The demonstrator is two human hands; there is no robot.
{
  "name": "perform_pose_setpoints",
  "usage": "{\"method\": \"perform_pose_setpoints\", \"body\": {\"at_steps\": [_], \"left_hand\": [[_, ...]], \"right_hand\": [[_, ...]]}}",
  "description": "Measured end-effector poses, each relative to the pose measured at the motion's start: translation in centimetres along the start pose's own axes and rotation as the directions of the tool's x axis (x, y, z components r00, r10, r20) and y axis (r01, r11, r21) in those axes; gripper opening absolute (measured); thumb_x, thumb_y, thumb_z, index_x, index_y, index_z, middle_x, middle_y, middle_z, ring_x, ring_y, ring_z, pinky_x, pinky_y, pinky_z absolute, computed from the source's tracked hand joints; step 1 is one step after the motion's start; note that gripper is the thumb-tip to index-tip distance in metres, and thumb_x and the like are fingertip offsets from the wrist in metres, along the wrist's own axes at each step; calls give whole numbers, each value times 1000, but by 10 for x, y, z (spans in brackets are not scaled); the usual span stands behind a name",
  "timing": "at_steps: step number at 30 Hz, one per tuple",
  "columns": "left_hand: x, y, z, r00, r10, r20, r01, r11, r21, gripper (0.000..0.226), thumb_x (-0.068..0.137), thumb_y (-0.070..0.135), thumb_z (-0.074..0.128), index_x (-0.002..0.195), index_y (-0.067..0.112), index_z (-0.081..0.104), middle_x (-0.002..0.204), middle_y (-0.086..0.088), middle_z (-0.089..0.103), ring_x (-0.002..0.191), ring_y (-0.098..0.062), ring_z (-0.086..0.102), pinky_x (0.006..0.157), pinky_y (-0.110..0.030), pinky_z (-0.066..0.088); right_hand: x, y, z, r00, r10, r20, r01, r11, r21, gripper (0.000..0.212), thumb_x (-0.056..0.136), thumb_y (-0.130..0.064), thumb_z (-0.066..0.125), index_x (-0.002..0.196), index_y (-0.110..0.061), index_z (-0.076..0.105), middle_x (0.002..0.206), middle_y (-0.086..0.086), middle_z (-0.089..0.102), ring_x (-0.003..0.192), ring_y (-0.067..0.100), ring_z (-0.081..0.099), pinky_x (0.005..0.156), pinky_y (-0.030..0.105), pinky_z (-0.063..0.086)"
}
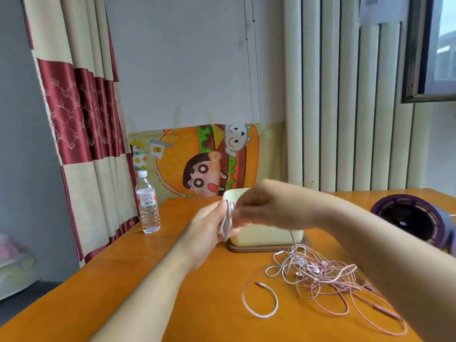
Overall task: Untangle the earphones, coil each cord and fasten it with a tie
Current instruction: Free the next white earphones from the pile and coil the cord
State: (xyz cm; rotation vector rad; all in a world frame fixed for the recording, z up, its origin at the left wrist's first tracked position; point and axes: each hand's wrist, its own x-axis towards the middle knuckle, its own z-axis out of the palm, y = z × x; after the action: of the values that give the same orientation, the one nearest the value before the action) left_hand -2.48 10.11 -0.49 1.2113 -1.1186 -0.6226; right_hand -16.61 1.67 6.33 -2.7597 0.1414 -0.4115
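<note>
Head view: both forearms reach over an orange table (123,280) and meet near its middle, in front of a cream box (266,236) that stands on a wooden base (259,249).

1. Left hand (207,228): raised above the table, palm turned right, fingers curled round a coiled cord (227,224). The coil is pale grey-white and stands roughly on edge in the grip.
2. Right hand (259,206): held just right of the coil, with its fingertips drawn together at the coil's upper part. Motion blur softens this area, so the hand appears to pinch the coil, but the exact contact is unclear.
3. A thin strand (292,236) runs down across the front of the box, from under the right wrist to the heap below.

Task items on the table:
- A tangle of earphones (328,275), pink and white, lies near and right of the box, partly under the right forearm. Its cords cross one another in many loose loops.
- A single cord loop (261,316) with a plug end lies flat at the left edge of the tangle, nearer the camera.

Other items:
- A water bottle (147,206) stands upright at the far left table edge.
- A round purple device (409,218) sits at the far right.
- A cartoon poster (197,159) hangs on the far wall, with a red and cream curtain (81,114) to its left.
</note>
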Motion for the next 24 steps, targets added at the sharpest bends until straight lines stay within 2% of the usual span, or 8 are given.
{"method": "perform_pose_setpoints", "body": {"at_steps": [2, 6, 10, 12, 16, 20, 22, 24], "left_hand": [[-5, 3, 7, 998, -28, 52, 27, 1000, 14, 40, 102, 28, 27, 99, 9, 62, 78, 2, 70, 89, -16, 68, 90, -34, 51], [-13, 14, 20, 989, -47, 139, 73, 979, -189, 34, 93, 29, 36, 89, 5, 59, 70, -7, 65, 77, -21, 67, 83, -37, 54], [-12, 29, 25, 993, 54, 101, 13, 822, -570, 33, 87, 27, 42, 84, 5, 67, 71, -10, 66, 73, -21, 69, 77, -41, 57], [-7, 32, 23, 996, 84, 18, -53, 773, -633, 33, 92, 26, 39, 90, 6, 66, 75, -9, 69, 77, -21, 70, 79, -41, 56], [2, 32, 13, 982, 141, -125, -187, 816, -547, 35, 102, 25, 29, 102, 9, 60, 83, -5, 71, 86, -17, 70, 87, -39, 53], [6, 25, 7, 978, 127, -164, -161, 963, -214, 37, 103, 25, 28, 99, 9, 61, 82, -4, 71, 88, -19, 67, 83, -35, 52], [3, 20, 7, 990, 87, -108, -91, 995, -39, 41, 103, 29, 28, 99, 7, 62, 81, -5, 69, 83, -22, 63, 78, -34, 49], [-1, 16, 9, 999, 39, -29, -38, 999, 38, 43, 102, 32, 28, 96, 7, 63, 74, -2, 68, 80, -19, 65, 83, -37, 50]], "right_hand": [[4, 5, -9, 990, 29, -141, -22, 998, 51, 31, 95, -32, 53, 82, -10, 71, 59, -1, 46, 51, 9, 35, 45, 17, 28], [13, 26, -8, 932, 191, -308, -91, 946, 310, 30, 90, -40, 59, 78, -14, 69, 56, -2, 35, 44, 7, 27, 41, 15, 22], [16, 38, 17, 944, 242, -225, -112, 874, 472, 31, 93, -34, 56, 71, -14, 61, 53, -3, 40, 48, 9, 33, 45, 20, 27], [15, 37, 31, 962, 209, -177, -108, 883, 457, 31, 97, -21, 48, 70, -12, 57, 52, -6, 39, 47, 8, 32, 46, 19, 28], [9, 26, 34, 990, 127, -63, -98, 936, 339, 30, 100, -25, 44, 80, -20, 66, 55, -9, 39, 40, 2, 33, 44, 13, 28], [-1, 8, 18, 990, 34, 136, -56, 985, 161, 28, 99, -30, 46, 93, -20, 71, 54, -10, 40, 43, 3, 35, 46, 13, 30], [-3, 0, 6, 996, -12, 93, 1, 994, 113, 26, 98, -29, 48, 86, -21, 70, 50, -12, 44, 45, 1, 40, 48, 12, 33], [-2, -1, -7, 999, -12, -48, 20, 987, 157, 28, 97, -30, 51, 75, -22, 66, 46, -15, 46, 44, 0, 40, 47, 12, 32]]}}
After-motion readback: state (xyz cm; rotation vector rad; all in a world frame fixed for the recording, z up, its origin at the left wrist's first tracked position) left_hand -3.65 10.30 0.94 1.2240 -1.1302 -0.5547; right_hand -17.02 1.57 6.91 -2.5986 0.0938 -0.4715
